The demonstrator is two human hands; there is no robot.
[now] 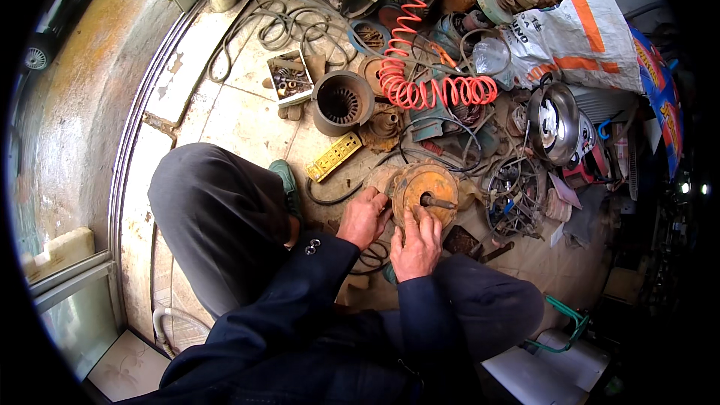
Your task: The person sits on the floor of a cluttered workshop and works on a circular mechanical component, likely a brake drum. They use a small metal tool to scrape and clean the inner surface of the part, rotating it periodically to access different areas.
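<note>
A round, rusty orange motor part [421,186] with a steel shaft poking out of its middle is between my hands, above the floor clutter. My left hand [365,217] grips its left edge, the fingers curled and partly hidden. From below, my right hand [418,244] presses its fingers and thumb against the lower rim, close under the shaft. Beyond the left hand lies a yellow power strip [334,157]. A dark, hollow motor housing [343,103] with slots inside stands behind the strip.
Boxes of small hardware [290,76] sit on the tiles near a looped dark cable [289,22]. A coiled red air hose [439,93] crosses the back. At the right are a wire-filled basket [516,196], a steel bowl [556,124] and a white sack [577,39]. My knees flank the work.
</note>
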